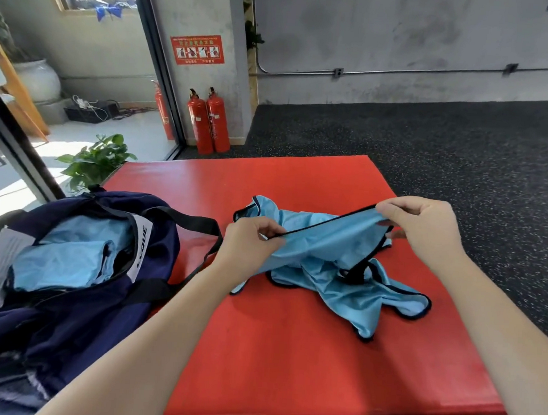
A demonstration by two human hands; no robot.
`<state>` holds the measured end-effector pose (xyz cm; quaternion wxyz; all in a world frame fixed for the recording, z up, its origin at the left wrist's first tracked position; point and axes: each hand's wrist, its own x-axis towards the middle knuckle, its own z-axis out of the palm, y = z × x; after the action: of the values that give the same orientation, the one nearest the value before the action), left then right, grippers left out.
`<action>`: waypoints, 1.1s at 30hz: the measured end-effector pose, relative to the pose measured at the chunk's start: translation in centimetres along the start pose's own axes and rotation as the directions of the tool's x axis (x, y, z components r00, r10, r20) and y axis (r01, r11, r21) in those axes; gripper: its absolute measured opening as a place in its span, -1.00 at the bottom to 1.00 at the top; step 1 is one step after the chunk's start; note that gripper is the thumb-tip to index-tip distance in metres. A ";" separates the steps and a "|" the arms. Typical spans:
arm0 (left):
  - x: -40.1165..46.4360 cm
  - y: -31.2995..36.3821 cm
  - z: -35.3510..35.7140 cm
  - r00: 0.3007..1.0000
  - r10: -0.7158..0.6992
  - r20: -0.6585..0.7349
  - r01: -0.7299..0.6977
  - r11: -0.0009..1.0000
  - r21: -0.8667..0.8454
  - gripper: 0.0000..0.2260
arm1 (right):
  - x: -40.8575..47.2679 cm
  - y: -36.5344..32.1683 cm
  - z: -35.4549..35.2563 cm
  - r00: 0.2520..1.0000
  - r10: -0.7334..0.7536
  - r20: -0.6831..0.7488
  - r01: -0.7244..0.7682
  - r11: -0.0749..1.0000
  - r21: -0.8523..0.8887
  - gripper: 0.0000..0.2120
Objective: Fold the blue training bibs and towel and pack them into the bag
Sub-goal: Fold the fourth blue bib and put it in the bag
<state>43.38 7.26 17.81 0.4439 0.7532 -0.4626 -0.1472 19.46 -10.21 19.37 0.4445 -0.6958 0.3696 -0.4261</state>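
A: Where is the bib?
B: On the red mat, crumpled, its black-trimmed edge lifted and stretched between both hands.
A: Hand states?
B: Left hand pinches the trim at one end; right hand pinches the other.
A: And the bag?
B: Navy, open, left of the mat, light blue fabric inside.

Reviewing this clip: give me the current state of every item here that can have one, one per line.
Blue bib: unfolded, crumpled on the red mat, black-trimmed edge stretched taut.
Left hand: pinching the bib's edge.
Right hand: pinching the same edge.
Navy bag: open, blue fabric inside.
Fire extinguishers: upright by the pillar.
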 end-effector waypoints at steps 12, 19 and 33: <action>2.7 -2.5 -2.4 0.971 -0.002 -0.238 0.032 0.992 0.125 -0.88 | 0.4 4.8 -2.8 0.998 -0.047 -0.029 0.026 0.862 -0.506 -0.90; 3.1 -3.9 -1.4 0.984 0.011 -0.177 0.058 0.924 0.379 -0.84 | -0.6 4.8 -2.5 0.994 0.031 0.104 0.048 0.729 -0.683 -0.85; -2.7 -0.8 3.6 0.918 0.152 0.367 -0.266 0.920 0.286 -0.81 | -7.3 4.1 1.4 0.702 0.292 0.650 0.334 0.671 -0.662 -0.82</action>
<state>40.10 7.74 14.57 0.2389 0.7257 -0.6286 -0.1454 17.52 -4.67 13.33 0.2236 -0.9259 0.2987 0.0595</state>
